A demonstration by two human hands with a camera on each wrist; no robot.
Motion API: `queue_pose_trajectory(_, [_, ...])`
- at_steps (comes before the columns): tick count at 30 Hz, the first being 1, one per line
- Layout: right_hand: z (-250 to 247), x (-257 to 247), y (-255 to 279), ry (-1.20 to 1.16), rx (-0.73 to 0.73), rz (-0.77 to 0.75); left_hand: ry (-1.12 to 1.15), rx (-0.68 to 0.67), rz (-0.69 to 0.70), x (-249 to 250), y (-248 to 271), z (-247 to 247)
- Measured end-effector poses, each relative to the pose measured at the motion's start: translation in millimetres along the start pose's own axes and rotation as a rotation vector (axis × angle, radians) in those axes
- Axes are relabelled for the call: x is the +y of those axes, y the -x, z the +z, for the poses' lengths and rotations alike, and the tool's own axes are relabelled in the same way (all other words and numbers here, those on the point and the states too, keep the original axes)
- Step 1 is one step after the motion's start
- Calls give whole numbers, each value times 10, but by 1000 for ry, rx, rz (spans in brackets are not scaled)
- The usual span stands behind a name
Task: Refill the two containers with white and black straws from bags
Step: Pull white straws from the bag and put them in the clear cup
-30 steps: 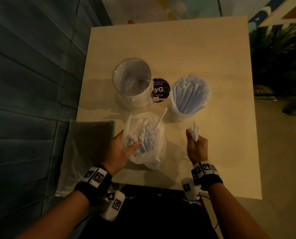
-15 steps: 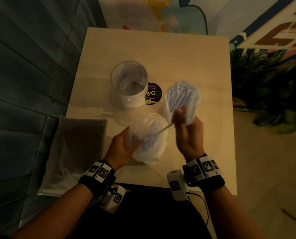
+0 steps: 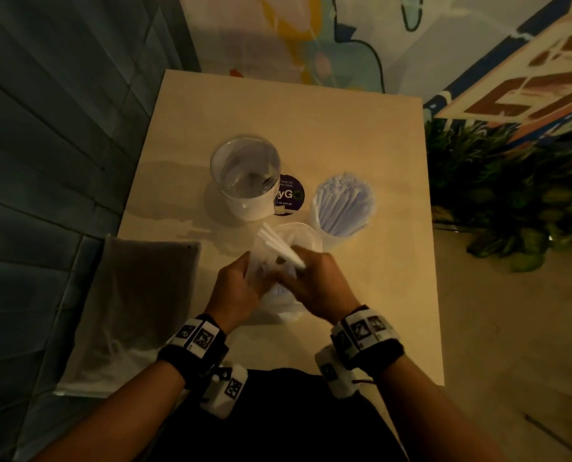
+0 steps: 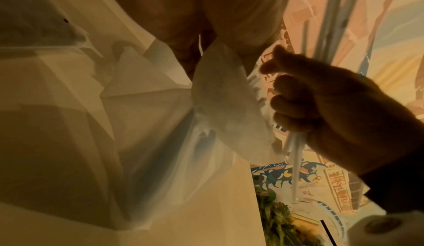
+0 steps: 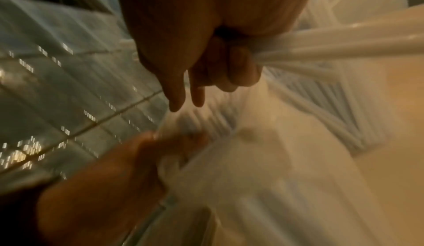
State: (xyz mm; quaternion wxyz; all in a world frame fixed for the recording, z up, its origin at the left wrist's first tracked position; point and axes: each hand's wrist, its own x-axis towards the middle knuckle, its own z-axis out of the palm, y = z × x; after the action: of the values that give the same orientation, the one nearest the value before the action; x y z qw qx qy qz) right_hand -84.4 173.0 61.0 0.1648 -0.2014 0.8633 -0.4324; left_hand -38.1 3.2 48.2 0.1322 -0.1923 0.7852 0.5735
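Between my curled right hand fingers, light slippery white straws; left hand pinches the limp plastic bag.

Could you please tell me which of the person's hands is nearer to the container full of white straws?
Right. The right hand, gripping a few straws, sits just below-left of the full container; the left hand holds the bag further left.

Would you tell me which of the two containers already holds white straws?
The right container, beside the purple sticker; the left container looks empty.
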Motion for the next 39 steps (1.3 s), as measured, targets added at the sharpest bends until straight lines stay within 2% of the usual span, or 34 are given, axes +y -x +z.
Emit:
queue_pose_trajectory(4, [198, 78, -26, -1, -16, 112, -69, -48, 60, 21, 6, 32])
queue_pose_trajectory(7, [146, 56, -45, -122, 8, 153, -67, -30, 75, 3, -38, 10])
queue_pose_trajectory(10, [-32, -22, -34, -163, 191, 104, -50, -17, 70, -28, -89, -12])
queue_pose_trajectory(13, [-257, -53, -62, -91, 421, 44, -71, 4, 116, -77, -118, -18])
queue_pose_trajectory(15, [-383, -47, -108, -75, 473, 13, -66, 6, 120, -96, -137, 4])
queue_pose_trajectory(18, [-430, -60, -162, -167, 401, 37, -74, -6, 126, -93, -159, 64])
queue_pose_trajectory(21, [-353, -61, -201, -197, 404, 69, -35, -33, 103, -75, -170, 108])
queue_pose_trajectory(25, [-201, 8, -247, -209, 328, 196, -36, -31, 111, -67, -160, 145])
queue_pose_trajectory(30, [-35, 40, -255, -104, 177, 245, -32, -4, 87, 20, -142, 186])
queue_pose_trajectory(35, [5, 179, -251, 125, 148, 169, -20, 46, 72, 27, -132, 197])
queue_pose_trajectory(39, [-13, 209, -218, 96, 195, 215, -11, 46, 76, -13, -155, 187])
